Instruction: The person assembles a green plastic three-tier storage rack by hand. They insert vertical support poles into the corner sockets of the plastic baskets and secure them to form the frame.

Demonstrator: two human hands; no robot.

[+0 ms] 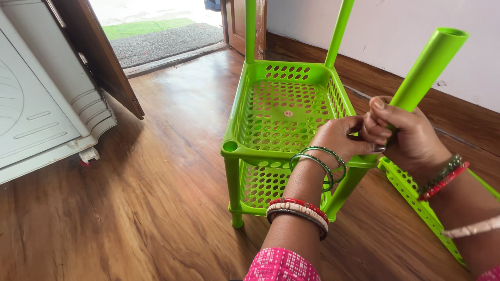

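Two hands fit a bright green plastic tube (424, 70) at the near right corner of an empty green perforated plastic two-tier rack (276, 122).
The right hand (409, 138) is wrapped around the tube's base; the left hand (341, 139) is curled closed beside it; the rack stands on a glossy wooden floor (130, 198) near an open doorway (156, 26).

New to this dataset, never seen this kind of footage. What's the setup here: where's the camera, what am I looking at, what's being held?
There is no machine here: a person works with two bare hands, and the single picture comes from a camera worn on their head, looking down at the hands.

On the wooden floor stands a bright green plastic rack with two perforated tray shelves joined by tube legs. Two more green poles rise from its far corners.

The right hand grips a loose green tube near its lower end, tilted, at the rack's near right corner. The left hand pinches at the same spot, beside the right fingers. Both wrists wear bangles.

Another green perforated tray lies on the floor under the right forearm. At left is a white appliance on wheels; behind it an open doorway shows a mat and grass outside.
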